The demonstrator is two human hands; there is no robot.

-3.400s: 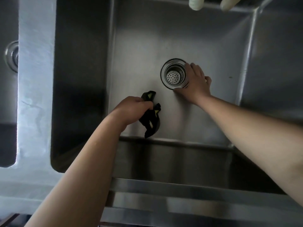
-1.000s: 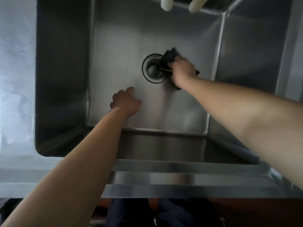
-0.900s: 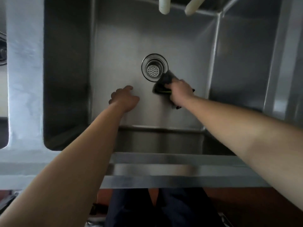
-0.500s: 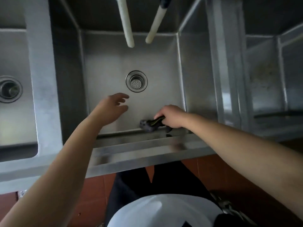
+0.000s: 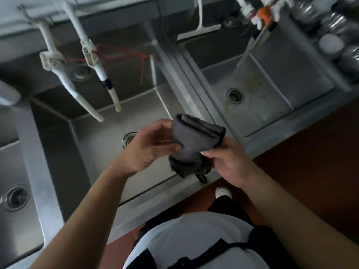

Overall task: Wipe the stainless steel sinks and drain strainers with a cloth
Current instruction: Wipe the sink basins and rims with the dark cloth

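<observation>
A folded dark grey cloth (image 5: 194, 140) is held up above the front rim of the middle sink (image 5: 101, 144). My left hand (image 5: 149, 146) holds its left side, fingers and thumb around the fold. My right hand (image 5: 227, 162) pinches its lower right part. The middle sink's drain strainer (image 5: 127, 139) shows partly behind my left hand. A right sink (image 5: 272, 105) with brownish stains has its own strainer (image 5: 235, 95). A left sink (image 5: 17, 226) shows a third strainer (image 5: 14, 197).
Two white taps (image 5: 91, 74) with red string hang over the middle sink. A white squeegee (image 5: 200, 26) lies behind the right sink. Metal containers (image 5: 338, 28) stand at the far right. Red-brown floor tiles (image 5: 310, 162) and my shoe (image 5: 223, 192) lie below the sink front.
My right hand lifted the cloth out of the middle sink. My left hand came up and took hold of it too. The view pulled back, showing three sinks.
</observation>
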